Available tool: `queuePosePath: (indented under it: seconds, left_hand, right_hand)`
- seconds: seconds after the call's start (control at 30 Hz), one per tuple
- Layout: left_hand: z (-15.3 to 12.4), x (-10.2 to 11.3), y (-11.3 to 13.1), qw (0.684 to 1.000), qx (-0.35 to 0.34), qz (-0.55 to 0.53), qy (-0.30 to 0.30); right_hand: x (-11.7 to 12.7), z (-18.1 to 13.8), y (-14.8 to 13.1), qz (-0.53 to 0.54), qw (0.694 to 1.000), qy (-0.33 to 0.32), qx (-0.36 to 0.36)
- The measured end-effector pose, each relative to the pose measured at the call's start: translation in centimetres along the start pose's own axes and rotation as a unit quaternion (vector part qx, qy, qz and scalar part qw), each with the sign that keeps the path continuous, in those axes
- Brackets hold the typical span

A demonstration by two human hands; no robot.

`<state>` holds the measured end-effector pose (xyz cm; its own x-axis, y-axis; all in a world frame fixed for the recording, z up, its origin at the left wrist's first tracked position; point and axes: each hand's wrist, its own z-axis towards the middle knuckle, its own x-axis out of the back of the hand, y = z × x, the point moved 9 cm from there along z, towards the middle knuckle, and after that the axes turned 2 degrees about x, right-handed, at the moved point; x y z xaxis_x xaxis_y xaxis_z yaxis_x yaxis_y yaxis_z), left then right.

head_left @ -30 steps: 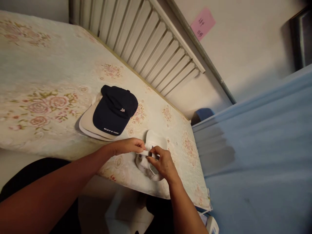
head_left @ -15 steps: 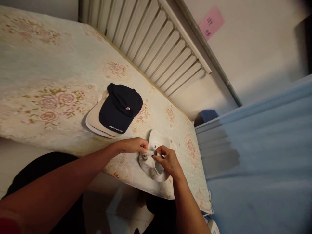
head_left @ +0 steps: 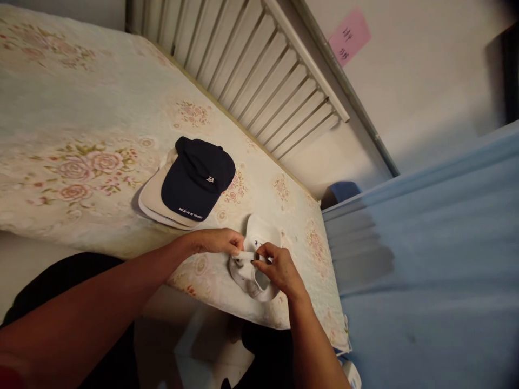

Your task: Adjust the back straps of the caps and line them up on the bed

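Through my head camera I have both hands on one white strap (head_left: 246,255). My left hand (head_left: 224,241) pinches its left end between thumb and bent forefinger. My right hand (head_left: 279,266) pinches it farther right, thumb and forefinger closed at a small dark buckle (head_left: 256,257). Between the two grips the strap runs nearly straight. The white cap (head_left: 264,231) lies on the flowered tablecloth (head_left: 121,216), under and around my fingertips; part of it shows beyond the strap, the rest on the near side, and my right fingers cover some of it. I cannot tell where the strap joins the cap. Beyond my left forearm, apart from the white cap, a navy cap (head_left: 200,175) rests on a beige cap (head_left: 153,193).
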<state>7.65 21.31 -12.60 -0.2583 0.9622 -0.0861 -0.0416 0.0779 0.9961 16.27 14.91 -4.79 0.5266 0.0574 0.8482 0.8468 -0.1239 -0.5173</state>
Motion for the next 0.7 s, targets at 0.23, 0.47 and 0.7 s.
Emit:
queuePosePath:
  seconds: [0.23, 0.47, 0.7]
  left_hand:
    - [0.1, -0.39, -0.5, 1.0, -0.003, -0.009, -0.029]
    - [0.13, -0.55, -0.56, 0.999, -0.007, -0.014, -0.035]
    - [0.31, -0.46, -0.98, 0.999, -0.005, 0.001, -0.033]
  right_hand:
    - [-0.18, -0.22, -0.31, 0.023, 1.0, -0.015, -0.005]
    - [-0.44, -0.18, 0.11, 0.027, 0.999, -0.022, 0.002]
    - [-0.4, -0.22, 0.06, 0.029, 0.999, -0.024, -0.008]
